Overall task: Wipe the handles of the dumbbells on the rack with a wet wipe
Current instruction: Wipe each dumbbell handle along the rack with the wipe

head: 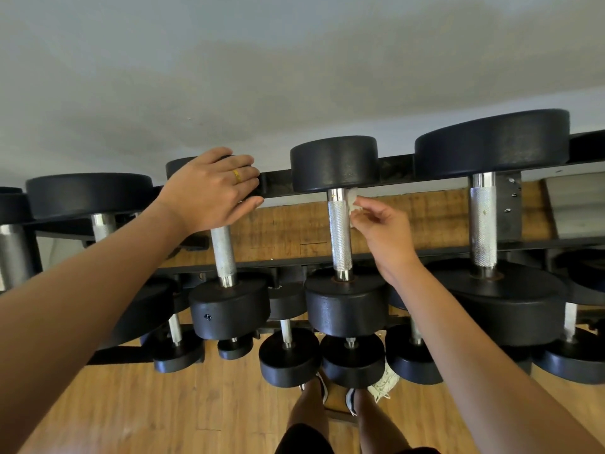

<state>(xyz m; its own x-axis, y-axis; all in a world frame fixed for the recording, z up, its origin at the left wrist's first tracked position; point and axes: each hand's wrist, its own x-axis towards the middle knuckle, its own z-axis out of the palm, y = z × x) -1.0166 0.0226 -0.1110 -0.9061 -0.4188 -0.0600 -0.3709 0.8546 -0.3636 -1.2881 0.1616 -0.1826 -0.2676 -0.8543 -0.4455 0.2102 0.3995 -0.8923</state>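
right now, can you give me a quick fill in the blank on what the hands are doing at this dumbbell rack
1. The right hand pinches a small white ___ next to a knurled handle.
2. The left hand, resting on a black dumbbell head, wears a gold ___.
3. The floor below the rack is made of ___.
Missing words: wipe; ring; wood.
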